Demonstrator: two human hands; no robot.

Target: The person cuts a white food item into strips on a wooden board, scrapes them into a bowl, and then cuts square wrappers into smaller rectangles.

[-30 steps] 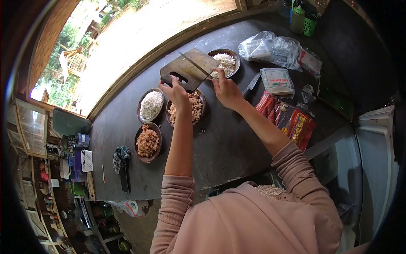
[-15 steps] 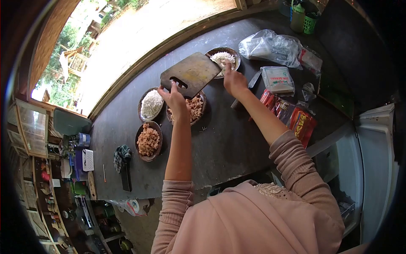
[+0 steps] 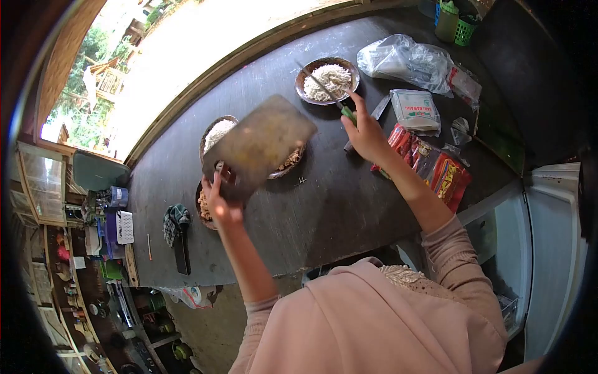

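Observation:
My left hand (image 3: 223,204) grips a worn wooden cutting board (image 3: 265,140) through its handle slot, with the board tilted above the table and blurred by motion. My right hand (image 3: 369,136) is closed around the green handle of a knife (image 3: 347,113). The knife's thin blade points up and left across a bowl (image 3: 300,90) of white shreds (image 3: 330,80). Partly covered by the board are a bowl of white food (image 3: 219,131) and a bowl of brown pieces (image 3: 291,162). Another bowl of brown pieces (image 3: 204,206) sits mostly behind my left hand.
A second knife (image 3: 380,108) lies right of my right hand. Near it are a white packet (image 3: 415,111), red packets (image 3: 445,177) and a clear plastic bag (image 3: 405,59). A checked cloth (image 3: 176,218) and a black object (image 3: 182,254) lie at the table's left.
The cutting board has moved left and down, away from the bowl of white shreds. My right hand has drawn back to the right, and the knife now shows clearly over that bowl.

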